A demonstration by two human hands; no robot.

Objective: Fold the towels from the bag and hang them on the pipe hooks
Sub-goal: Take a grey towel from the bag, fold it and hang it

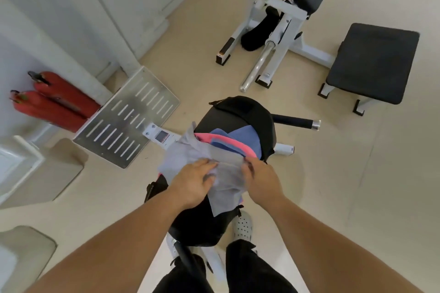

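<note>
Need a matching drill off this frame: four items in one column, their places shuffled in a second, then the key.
Things
1. grey cloth towel
2. pink cloth towel
3. two red cylindrical fire extinguishers
4. black padded rectangular bench

Places
A. on the floor, upper right of the view
B. held by the left hand and the right hand
C. far left of the view
D. in the pile just beyond the hands, beside a blue cloth towel

Pairs: 1-B, 2-D, 3-C, 4-A
</note>
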